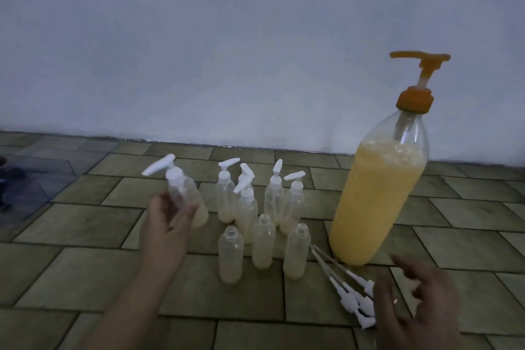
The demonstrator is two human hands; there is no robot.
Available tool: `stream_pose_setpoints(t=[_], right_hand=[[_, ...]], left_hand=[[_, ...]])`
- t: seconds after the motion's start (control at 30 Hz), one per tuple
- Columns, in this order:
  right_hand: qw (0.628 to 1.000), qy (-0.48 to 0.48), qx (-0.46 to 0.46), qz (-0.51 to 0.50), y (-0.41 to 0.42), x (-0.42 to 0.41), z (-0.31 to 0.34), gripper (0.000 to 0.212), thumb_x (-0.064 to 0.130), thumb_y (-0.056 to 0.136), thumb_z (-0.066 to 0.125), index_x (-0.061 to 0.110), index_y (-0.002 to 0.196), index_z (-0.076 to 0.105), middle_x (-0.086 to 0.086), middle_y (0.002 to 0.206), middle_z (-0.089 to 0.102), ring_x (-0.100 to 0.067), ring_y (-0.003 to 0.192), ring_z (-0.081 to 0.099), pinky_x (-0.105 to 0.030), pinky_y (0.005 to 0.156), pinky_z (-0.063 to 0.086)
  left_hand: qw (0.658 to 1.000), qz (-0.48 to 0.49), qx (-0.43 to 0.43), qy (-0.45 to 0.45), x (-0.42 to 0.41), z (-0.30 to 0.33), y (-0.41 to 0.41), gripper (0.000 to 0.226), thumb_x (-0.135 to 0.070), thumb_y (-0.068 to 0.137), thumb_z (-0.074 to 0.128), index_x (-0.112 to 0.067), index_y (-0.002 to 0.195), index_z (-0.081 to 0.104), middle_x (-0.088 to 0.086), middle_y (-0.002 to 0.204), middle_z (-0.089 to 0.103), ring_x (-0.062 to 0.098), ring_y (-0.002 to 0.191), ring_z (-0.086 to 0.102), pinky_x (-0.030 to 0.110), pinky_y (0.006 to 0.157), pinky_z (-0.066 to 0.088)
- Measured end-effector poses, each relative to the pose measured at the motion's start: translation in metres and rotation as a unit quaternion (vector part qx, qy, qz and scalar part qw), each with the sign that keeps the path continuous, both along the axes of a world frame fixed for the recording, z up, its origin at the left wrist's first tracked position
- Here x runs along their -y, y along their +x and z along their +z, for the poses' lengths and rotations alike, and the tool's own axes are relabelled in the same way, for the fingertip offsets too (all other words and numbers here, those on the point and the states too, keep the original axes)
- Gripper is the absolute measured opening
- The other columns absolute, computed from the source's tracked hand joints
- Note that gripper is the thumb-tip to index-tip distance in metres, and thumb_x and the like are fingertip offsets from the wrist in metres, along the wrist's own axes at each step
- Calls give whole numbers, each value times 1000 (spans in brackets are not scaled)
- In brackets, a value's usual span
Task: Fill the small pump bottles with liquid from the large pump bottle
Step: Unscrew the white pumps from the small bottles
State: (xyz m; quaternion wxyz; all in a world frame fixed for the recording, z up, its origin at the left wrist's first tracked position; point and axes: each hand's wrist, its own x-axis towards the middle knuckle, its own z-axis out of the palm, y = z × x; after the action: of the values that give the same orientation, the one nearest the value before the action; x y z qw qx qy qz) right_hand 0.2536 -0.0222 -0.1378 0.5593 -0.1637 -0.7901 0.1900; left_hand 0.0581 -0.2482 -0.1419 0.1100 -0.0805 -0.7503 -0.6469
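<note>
A large clear pump bottle (377, 199), mostly full of yellow liquid, with an orange pump head, stands on the tiled floor at the right. My left hand (167, 221) grips a small clear pump bottle (184, 193) with a white pump, tilted, left of the group. Several small capped bottles (274, 196) stand in a cluster at centre. In front of them stand three small open bottles (230, 254) without pumps, each with a little pale liquid. Loose white pump heads (352, 293) with tubes lie on the floor. My right hand (417, 307) hovers open just right of them.
A pale wall (255, 51) rises behind the bottles. The tiled floor (71, 236) stretches left and right. A dark blurred object (11, 173) sits at the far left edge.
</note>
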Motion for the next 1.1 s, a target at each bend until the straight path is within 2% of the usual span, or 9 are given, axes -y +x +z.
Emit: stream_pose_setpoints(t=[0.13,0.23,0.37,0.53,0.67,0.8,0.87,1.0,1.1], right_hand=[[964,-161,41,206,-23,52,92,23,40,79,65,29,99,65,13,83,63,-2,77,58,-8,66,44],[865,-353,91,344,-50,76,131,51,51,61,72,30,107,67,13,89,67,0,79,62,-13,64,50],[865,-375,64,327,-72,90,145,34,36,63,82,22,92,69,6,76,68,-8,72,65,-20,62,54],[832,-372,141,386,-73,75,145,20,15,77,74,20,96,71,3,86,73,-14,86,69,-37,81,56],[674,-495,102,539,-70,69,147,63,3,70,75,18,125,52,-9,101,72,-22,98,68,-36,84,54],[725,-479,70,491,-66,58,145,87,13,45,83,18,127,52,-7,101,71,-22,96,67,-32,79,55],[736,-469,53,485,-61,52,149,76,12,47,79,12,119,59,-12,92,69,-29,92,66,-31,79,56],[804,-343,75,480,-50,52,158,50,16,56,70,17,106,64,-6,86,72,-14,81,70,-20,67,55],[828,-316,-26,462,-40,39,170,43,11,60,68,19,101,63,1,85,73,-8,84,69,-16,70,53]], left_hand=[[992,-34,-125,7,3,48,20,47,-54,74,62,-37,117,51,-2,118,59,14,110,58,36,90,48],[975,-43,-195,-102,-9,74,41,52,-54,78,55,-33,126,48,-9,120,57,3,111,53,18,91,42],[962,-60,-221,-149,-18,83,66,48,-56,79,49,-49,125,39,-33,112,49,-20,105,44,-4,83,32],[978,-173,-114,-20,-9,79,73,49,-54,71,57,-43,119,55,-25,112,64,-6,105,59,20,85,45],[967,-211,-132,-49,-13,85,80,46,-54,75,55,-49,121,52,-18,107,66,3,101,62,28,84,51],[960,-224,-158,-55,-18,87,86,51,-53,78,55,-40,128,50,-14,113,64,10,107,61,34,87,50],[964,-212,-152,-38,-18,88,84,50,-55,78,54,-45,126,49,-14,115,64,11,109,60,36,89,49],[950,-178,-212,-146,-24,89,83,42,-57,79,50,-65,117,37,-37,112,51,-11,105,51,4,82,40],[961,-164,-183,-130,-24,84,75,49,-57,74,53,-53,122,42,-31,114,54,-7,108,53,7,80,41]])
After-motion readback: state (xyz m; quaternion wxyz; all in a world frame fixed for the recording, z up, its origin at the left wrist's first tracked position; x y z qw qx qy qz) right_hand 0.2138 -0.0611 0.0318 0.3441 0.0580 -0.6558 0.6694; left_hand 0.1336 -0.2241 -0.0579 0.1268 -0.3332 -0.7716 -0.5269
